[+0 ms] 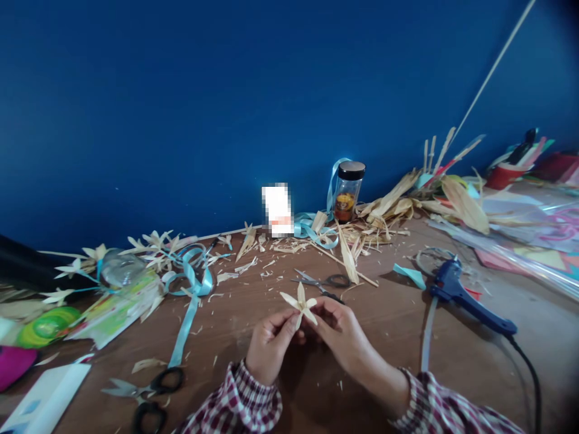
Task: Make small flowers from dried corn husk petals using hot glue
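A pale flower (300, 305), with several pointed petals that look like dried corn husk, is held up over the middle of the table. My left hand (270, 343) pinches it from the left, thumb on the lower petals. From the other side my right hand (340, 328) is closed on it too, with fingertips at the right petals. The flower's underside and some fingers are hidden. Just behind my right hand lies a pair of scissors (323, 281), partly covered by it. Another pair of scissors (143, 393) rests open to the left of my left sleeve.
A blue glue gun (470, 301) with a cord lies at right. Light blue ribbon (186, 328) trails at left near finished husk flowers (156, 241). By the blue wall stand a black-lidded jar (348, 191) and a husk pile (398, 202). Scraps litter the brown table (235, 325).
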`<state>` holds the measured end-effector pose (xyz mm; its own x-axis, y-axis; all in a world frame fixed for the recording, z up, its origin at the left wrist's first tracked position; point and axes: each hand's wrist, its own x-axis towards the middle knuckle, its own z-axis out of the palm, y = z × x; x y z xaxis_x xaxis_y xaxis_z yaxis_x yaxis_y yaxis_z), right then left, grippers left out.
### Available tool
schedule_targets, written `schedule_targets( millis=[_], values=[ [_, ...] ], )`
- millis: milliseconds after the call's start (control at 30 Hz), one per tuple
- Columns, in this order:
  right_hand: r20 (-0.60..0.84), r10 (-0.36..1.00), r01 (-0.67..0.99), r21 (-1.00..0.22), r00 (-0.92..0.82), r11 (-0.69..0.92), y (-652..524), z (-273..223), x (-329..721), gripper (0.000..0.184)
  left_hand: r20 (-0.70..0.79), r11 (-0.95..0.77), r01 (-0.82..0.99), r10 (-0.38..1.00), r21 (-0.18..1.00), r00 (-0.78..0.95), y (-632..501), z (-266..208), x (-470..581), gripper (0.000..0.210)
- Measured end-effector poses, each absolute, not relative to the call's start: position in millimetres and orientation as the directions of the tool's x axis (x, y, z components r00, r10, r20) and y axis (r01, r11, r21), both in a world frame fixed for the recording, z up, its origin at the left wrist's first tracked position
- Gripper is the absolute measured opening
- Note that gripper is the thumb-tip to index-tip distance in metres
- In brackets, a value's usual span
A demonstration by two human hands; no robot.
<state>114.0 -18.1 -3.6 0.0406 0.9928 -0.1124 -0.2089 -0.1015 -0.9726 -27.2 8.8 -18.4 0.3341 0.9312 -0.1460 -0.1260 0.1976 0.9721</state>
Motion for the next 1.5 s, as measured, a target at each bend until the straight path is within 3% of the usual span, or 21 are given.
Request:
schedule_targets(
  millis=[200, 533, 833, 1067, 1200, 1300, 1433, 1500],
  values=[
    [-0.142, 0.989, -0.303, -0.945, 0.04, -0.124, -17.2, -3.5, 111.5, 0.023, -0.209, 0.321, -0.262, 0.901, 0.91, 0.379, 7.8, -12.8, -25.8, 0.021],
    [-0.197, 0.978, -0.329, -0.93, 0.064, -0.166, -16.2, -2.0, 113.6, 0.028, -0.265, 0.355, -0.238, 0.903, 0.904, 0.338, 8.8, -14.0, -24.9, 0.023],
    [-0.3, 0.954, -0.512, -0.816, -0.02, -0.267, -16.7, -1.5, 116.7, 0.023, -0.141, 0.189, -0.129, 0.94, 0.974, 0.31, 7.1, -14.1, -24.2, 0.023],
    [-0.3, 0.945, -0.705, -0.642, -0.129, -0.3, -15.7, 4.4, 124.0, 0.019, 0.003, -0.033, 0.186, 0.987, 0.982, 0.161, 12.9, 10.9, -33.8, 0.026],
    [-0.266, 0.952, -0.752, -0.593, -0.154, -0.287, -15.3, 9.0, 129.2, 0.019, 0.165, -0.324, 0.48, 0.925, 0.815, 0.343, 13.8, 27.3, -56.9, 0.028],
    [-0.243, 0.957, -0.776, -0.569, -0.158, -0.273, -15.7, 11.8, 132.5, 0.018, 0.117, -0.471, 0.661, 0.855, 0.585, 0.506, 14.5, 36.4, -79.3, 0.022],
    [-0.233, 0.96, -0.78, -0.567, -0.158, -0.266, -16.1, 14.6, 136.3, 0.02, 0.249, -0.565, 0.763, 0.825, 0.315, 0.508, 26.8, 50.0, -113.2, 0.02],
    [-0.225, 0.958, -0.784, -0.557, -0.176, -0.275, -16.3, 16.0, 137.7, 0.02, 0.292, -0.506, 0.842, 0.847, 0.188, 0.444, 36.5, 60.2, -128.6, 0.02]
  ],
)
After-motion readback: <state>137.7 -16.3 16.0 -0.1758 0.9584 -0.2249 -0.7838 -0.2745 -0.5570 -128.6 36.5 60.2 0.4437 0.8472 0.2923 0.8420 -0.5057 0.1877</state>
